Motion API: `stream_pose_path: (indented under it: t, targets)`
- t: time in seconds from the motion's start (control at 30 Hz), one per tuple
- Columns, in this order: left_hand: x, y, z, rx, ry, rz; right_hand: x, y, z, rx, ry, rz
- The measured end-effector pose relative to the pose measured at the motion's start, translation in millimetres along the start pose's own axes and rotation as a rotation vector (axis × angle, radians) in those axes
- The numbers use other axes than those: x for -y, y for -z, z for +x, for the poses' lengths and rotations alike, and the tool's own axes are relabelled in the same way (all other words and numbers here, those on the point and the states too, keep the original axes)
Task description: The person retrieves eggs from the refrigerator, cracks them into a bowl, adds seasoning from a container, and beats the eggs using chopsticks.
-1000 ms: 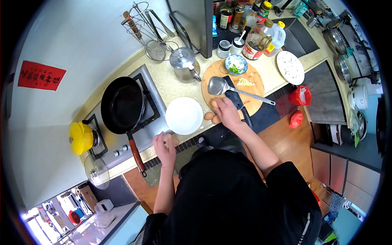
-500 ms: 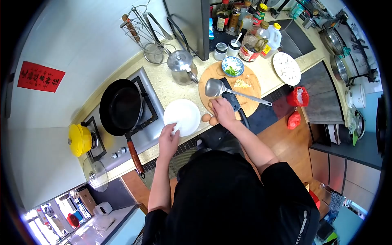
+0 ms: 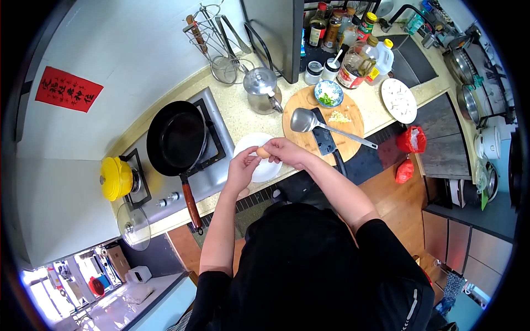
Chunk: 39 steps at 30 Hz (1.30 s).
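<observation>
Over the white plate [image 3: 255, 139], my two hands meet around a brown egg [image 3: 263, 152]. My left hand [image 3: 241, 170] has its fingertips closed on the egg's left side. My right hand [image 3: 286, 153] pinches it from the right. The hands and egg cover part of the plate. Right of them, a round wooden cutting board [image 3: 292, 113] carries a metal spatula [image 3: 303, 120], a cleaver [image 3: 324, 140], chopped garlic-like bits [image 3: 338, 116] and a blue-patterned bowl [image 3: 328, 94] with chopped greens. Other eggs near the board are hidden by my right hand and forearm.
A black wok [image 3: 176, 138] sits on the stove [image 3: 218, 171], its wooden handle [image 3: 190, 204] reaching over the counter's front edge. A yellow pot [image 3: 116, 179] is farther left. Behind stand a metal kettle [image 3: 261, 91] and an oil bottle [image 3: 356, 66]. A white oval plate [image 3: 398, 101] is at right.
My right hand has moved left from the eggs beside the board, bringing an egg over the white plate. My left hand has left the plate's rim and joined it at the egg. The view has shifted slightly.
</observation>
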<state>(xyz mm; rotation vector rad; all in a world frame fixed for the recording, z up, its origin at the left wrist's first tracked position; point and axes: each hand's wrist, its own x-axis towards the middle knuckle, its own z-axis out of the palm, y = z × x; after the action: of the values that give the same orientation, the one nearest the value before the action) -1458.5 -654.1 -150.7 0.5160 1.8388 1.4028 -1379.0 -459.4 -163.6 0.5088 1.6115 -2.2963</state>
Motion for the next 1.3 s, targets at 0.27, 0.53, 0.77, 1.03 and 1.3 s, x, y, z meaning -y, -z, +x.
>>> stream_pose_path:
  t: [0.27,0.53,0.77,1.03,1.3]
  targets:
    - [16.0,-3.1,3.0,-0.077,-0.014,-0.164,-3.8,-10.3,0.0,0.007,0.067,-0.253]
    - [11.2,-1.9,2.8,-0.015,0.045,-0.094,-18.7,-6.0,2.2,0.04,0.211,-0.283]
    - [11.7,0.9,7.8,0.036,0.018,-0.189,-5.8,-14.6,-5.5,-0.041,0.268,-0.498]
    - [15.0,-1.6,7.7,0.015,-0.002,0.066,-9.9,-14.6,-2.4,-0.084,0.333,-0.728]
    - [14.2,-3.7,7.2,0.025,-0.062,0.427,-4.2,-14.7,-4.5,-0.064,0.33,-0.799]
